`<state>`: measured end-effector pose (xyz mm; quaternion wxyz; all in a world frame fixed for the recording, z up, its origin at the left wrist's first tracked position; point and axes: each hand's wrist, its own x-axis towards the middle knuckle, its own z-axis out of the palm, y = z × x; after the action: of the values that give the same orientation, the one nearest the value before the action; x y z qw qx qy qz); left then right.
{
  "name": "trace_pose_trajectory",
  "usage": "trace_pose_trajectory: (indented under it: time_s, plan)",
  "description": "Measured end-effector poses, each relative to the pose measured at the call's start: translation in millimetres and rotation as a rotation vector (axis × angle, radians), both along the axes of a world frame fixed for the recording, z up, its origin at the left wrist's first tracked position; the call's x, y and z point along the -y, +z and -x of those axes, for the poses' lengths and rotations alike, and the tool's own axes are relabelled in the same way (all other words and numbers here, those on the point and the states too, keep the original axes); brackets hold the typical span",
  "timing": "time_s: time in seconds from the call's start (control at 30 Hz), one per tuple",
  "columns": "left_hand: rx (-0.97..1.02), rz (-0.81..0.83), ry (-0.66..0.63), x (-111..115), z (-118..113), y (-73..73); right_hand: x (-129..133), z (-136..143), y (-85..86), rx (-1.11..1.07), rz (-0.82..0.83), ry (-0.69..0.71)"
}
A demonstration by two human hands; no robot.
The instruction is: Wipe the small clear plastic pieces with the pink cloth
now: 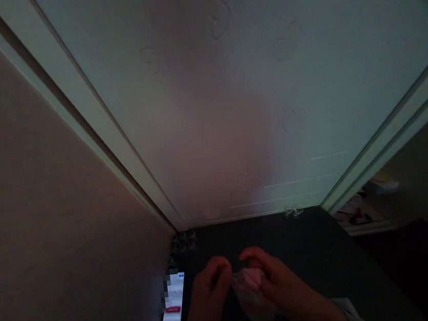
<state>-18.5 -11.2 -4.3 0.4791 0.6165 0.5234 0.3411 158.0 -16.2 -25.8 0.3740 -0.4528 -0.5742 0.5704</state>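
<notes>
In the dim head view, both hands meet over a dark tabletop (215, 242) at the bottom middle. A see-through plastic bag (256, 307) hangs between them. My left hand (212, 287) is closed, its thumb and fingertips pinching the bag's upper left edge. My right hand (271, 277) curls round the bag's other side, closed on it. Near the right fingers, at the top of the bag, shows something pale pink (252, 278); I cannot make out its kind or whether it lies inside the bag.
A lit phone (174, 300) lies left of my left hand, beside the wall (70, 223). Several small clear objects (183, 241) stand in the back left corner, and another clear item (293, 210) at the back right. A pale panel (214, 129) rises behind the table.
</notes>
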Motion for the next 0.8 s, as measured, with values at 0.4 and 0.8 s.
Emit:
trace_pose_trajectory:
  time_s: [0.4,0.8]
  plan:
    - [0.162,0.131,0.041,-0.8,-6.4,-3.3,-1.5,-5.2,7.7,0.028,-0.141,-0.022]
    - [-0.016,0.208,0.076,-1.6,-7.2,-3.0,-0.1,-6.8,8.1,0.219,-0.231,0.037]
